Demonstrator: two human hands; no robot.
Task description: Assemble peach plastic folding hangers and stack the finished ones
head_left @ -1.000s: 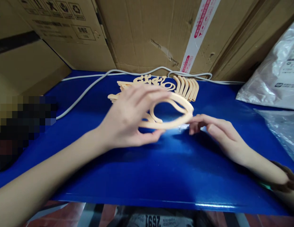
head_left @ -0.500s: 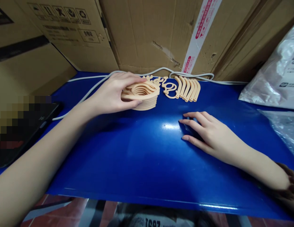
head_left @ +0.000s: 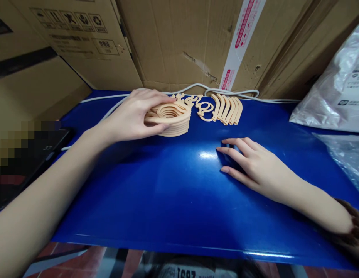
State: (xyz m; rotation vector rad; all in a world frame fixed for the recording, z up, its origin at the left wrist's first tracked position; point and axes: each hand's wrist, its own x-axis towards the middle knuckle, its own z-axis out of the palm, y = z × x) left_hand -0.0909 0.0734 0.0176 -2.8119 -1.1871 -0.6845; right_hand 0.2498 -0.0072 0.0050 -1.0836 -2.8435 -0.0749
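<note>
**Cream stack gripped by left hand**

The stack of cream, looped plastic frames (head_left: 176, 128) is seated near the far edge of the glossy blue desk (head_left: 167, 204), left of centre. It is pinched between thumb and fingers of the left hand (head_left: 131, 116). The right hand (head_left: 260, 164) is spread, nothing held; desk contact can't be told. Cream curved bars (head_left: 229, 110) are lined up right of the stack. Step in hand, as judged: stack being placed or steadied. For release, even layers seem needed.
</note>
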